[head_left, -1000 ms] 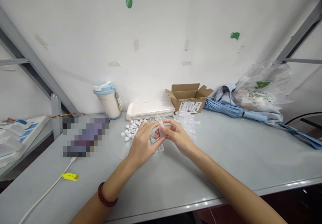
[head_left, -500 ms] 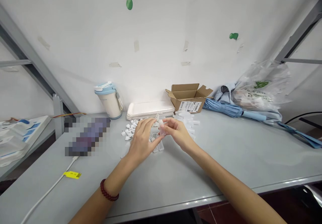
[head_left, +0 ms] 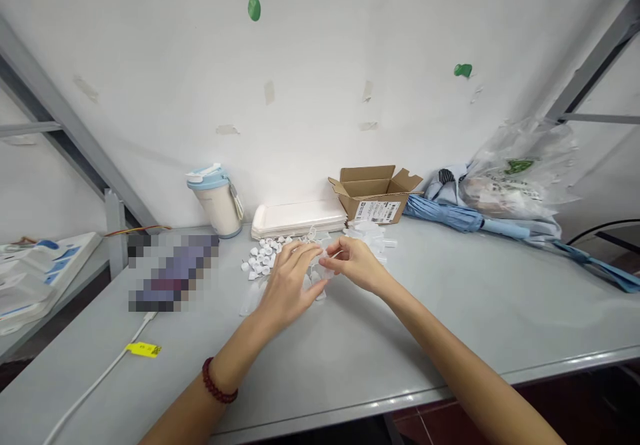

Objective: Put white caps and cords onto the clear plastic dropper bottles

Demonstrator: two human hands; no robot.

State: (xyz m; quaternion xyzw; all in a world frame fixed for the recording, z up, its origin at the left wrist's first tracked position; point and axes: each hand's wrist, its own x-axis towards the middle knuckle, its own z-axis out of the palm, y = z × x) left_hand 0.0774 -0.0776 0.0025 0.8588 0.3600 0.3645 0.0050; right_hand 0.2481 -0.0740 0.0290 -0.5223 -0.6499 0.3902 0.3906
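My right hand (head_left: 356, 263) pinches a small translucent plastic bottle (head_left: 328, 272) just above the table, its fingers hiding much of it. Close on the left, my left hand (head_left: 290, 280) has its fingers stretched toward the bottle's top and its thumb spread below; whether a fingertip touches the bottle is hard to see. Several small white caps (head_left: 259, 260) lie loose beyond my left hand. A heap of translucent bottles (head_left: 375, 237) is behind my right hand. More clear pieces (head_left: 250, 298) lie beside and under my left hand, partly covered.
White stacked trays (head_left: 300, 217) and an open cardboard box (head_left: 373, 198) stand against the wall. A lidded cup (head_left: 219, 205) is at left, near a blurred-out object (head_left: 175, 275) with a white cable (head_left: 100, 380). A blue folded umbrella (head_left: 445, 213) and plastic bag (head_left: 520, 172) lie at right.
The bottle has tipped and lowered slightly between my hands. My left thumb has come away from its lower end, and my right fingers have shifted a little.
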